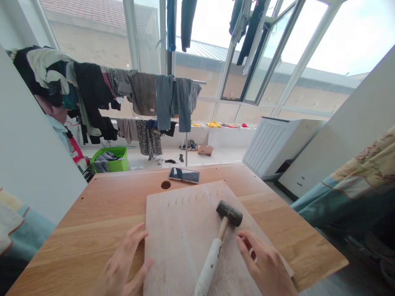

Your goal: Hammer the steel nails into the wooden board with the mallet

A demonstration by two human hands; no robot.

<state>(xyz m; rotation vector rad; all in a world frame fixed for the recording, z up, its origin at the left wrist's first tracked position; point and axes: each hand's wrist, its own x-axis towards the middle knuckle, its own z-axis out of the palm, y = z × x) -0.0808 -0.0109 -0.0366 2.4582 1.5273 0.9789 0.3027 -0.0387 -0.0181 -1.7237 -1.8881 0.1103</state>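
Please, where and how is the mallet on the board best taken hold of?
The mallet is probably best gripped by its white grip, with the right hand coming from above and the right: this long, slim part slants toward the person, while the bulky black head lies farther away.

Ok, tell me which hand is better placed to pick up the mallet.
Probably the right hand: it is just to the right of the black-headed mallet, close to its upper handle. The left hand is at the left edge of the wooden board, farther from the handle.
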